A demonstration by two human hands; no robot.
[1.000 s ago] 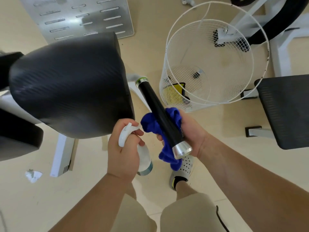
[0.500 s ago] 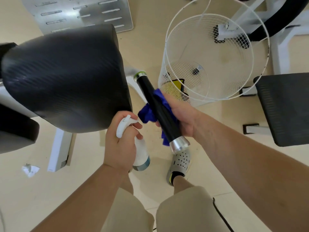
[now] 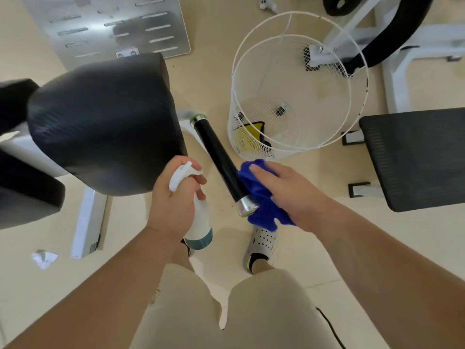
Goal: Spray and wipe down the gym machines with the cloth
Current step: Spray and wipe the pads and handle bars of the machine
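A black machine handle (image 3: 218,157) with silver end caps slants across the middle of the head view. My right hand (image 3: 289,192) presses a blue cloth (image 3: 261,197) against the right side of the handle near its lower silver cap. My left hand (image 3: 173,197) grips a white spray bottle (image 3: 198,220) with a teal base, just left of the handle, its nozzle pointing up. A large black padded seat (image 3: 100,122) of the machine fills the left.
A white wire basket (image 3: 297,86) stands on the tan floor beyond the handle. A black mesh bench pad (image 3: 415,157) is at right, white machine frames (image 3: 402,51) behind it. A metal footplate (image 3: 108,23) lies at top left. My shoes (image 3: 261,245) are below.
My right hand has slid with the cloth from around the middle of the handle down to its lower end, now resting on the handle's right side. The bottle hand stays put.
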